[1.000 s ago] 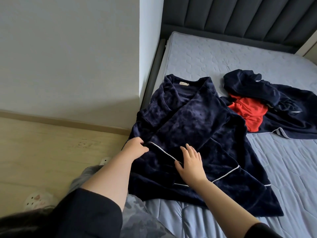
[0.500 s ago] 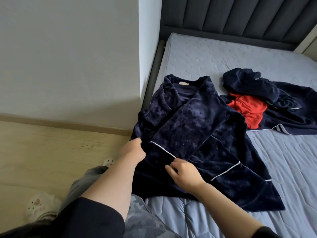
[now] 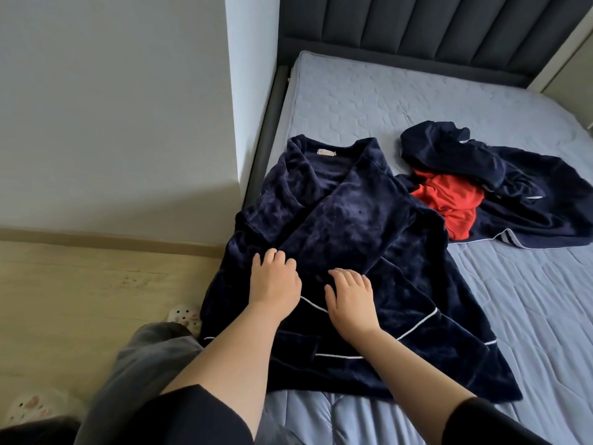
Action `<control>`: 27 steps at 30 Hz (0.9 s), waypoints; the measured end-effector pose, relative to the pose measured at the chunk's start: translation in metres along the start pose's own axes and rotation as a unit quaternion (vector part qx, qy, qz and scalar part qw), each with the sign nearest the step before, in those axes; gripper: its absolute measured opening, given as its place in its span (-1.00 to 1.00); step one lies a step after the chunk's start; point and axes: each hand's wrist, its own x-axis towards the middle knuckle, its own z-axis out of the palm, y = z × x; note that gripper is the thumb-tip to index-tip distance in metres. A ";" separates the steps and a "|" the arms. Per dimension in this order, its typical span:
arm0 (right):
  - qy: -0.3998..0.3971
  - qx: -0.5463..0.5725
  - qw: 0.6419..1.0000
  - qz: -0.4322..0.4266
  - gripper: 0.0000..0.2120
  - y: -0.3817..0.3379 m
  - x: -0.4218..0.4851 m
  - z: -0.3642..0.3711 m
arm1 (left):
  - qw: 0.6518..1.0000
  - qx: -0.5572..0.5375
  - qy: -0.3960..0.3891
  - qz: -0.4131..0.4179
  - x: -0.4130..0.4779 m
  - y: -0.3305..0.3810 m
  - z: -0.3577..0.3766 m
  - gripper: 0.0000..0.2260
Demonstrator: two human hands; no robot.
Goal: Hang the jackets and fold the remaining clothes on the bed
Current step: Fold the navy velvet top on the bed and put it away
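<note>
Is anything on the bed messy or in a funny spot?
Yes. A dark blue jacket lies crumpled in a heap toward the right, with a red garment bunched inside it. The velvety navy robe lies crooked, its left side hanging off the edge of the bed.

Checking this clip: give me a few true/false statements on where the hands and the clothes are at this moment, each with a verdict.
1. Both the left hand and the right hand are on the navy velvet garment. True.
2. The red garment lies on the floor. False: it lies on the mattress, bunched against the dark jacket.
3. The navy velvet garment carries white piping. True.
4. The navy velvet garment hangs from a hanger. False: it lies spread on the mattress, collar toward the headboard.
</note>
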 end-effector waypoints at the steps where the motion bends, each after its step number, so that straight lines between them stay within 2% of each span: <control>1: 0.024 -0.001 1.000 -0.006 -0.64 0.003 0.006 -0.003 | 1.000 -0.019 0.019 -0.005 0.009 -0.001 0.001 -0.67; 4: 0.033 -0.015 0.999 0.001 -0.63 0.013 0.034 -0.011 | 0.998 -0.056 0.019 -0.003 0.037 -0.001 0.004 -0.57; 7: -0.003 -0.035 0.999 0.009 -0.56 0.026 0.071 -0.015 | 0.999 -0.025 -0.007 0.025 0.064 -0.002 0.011 -0.51; 16: -0.045 -0.117 0.991 0.045 -0.43 0.066 0.210 -0.022 | 0.998 0.007 -0.020 0.054 0.171 -0.006 0.018 -0.50; 20: -0.045 -0.144 0.985 0.082 -0.39 0.097 0.274 -0.027 | 0.999 0.010 -0.045 0.026 0.223 -0.024 0.021 -0.49; 22: -0.032 -0.080 0.987 0.137 -0.34 0.114 0.303 -0.031 | 0.998 -0.001 -0.059 0.005 0.244 -0.034 0.023 -0.47; 24: -0.020 0.089 0.971 0.219 -0.33 0.127 0.328 -0.031 | 0.997 -0.019 -0.068 -0.018 0.260 -0.043 0.026 -0.45; 25: -0.017 0.184 0.947 0.264 -0.35 0.134 0.338 -0.027 | 0.996 -0.038 -0.067 -0.036 0.268 -0.046 0.027 -0.43; 27: -0.033 0.328 0.875 0.354 -0.38 0.147 0.348 -0.014 | 0.992 -0.085 -0.053 -0.075 0.284 -0.049 0.027 -0.39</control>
